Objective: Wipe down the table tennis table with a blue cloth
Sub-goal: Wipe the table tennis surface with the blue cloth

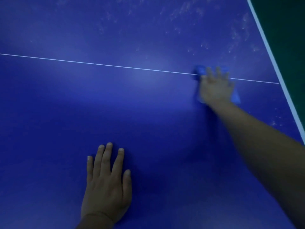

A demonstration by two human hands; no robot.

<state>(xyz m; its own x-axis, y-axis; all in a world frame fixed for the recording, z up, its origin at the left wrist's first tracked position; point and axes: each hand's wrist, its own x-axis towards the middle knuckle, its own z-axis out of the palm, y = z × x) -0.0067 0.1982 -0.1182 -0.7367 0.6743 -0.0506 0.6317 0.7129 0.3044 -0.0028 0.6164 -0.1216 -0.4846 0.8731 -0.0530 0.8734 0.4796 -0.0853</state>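
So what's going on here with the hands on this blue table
A person is wiping a dark blue table tennis table with a blue cloth. Their right hand presses the cloth flat on the thin white centre line, near the table's white-edged side; the hand is blurred. The left hand rests flat on the near surface, fingers spread. Pale dusty smudges show on the far half beyond the line.

Dim indoor scene. A dark green floor (pixel 287 38) fills the upper right corner, lying beyond a slanting pale edge. Soft light pools in one bright patch near the middle; the lower part lies in shadow.
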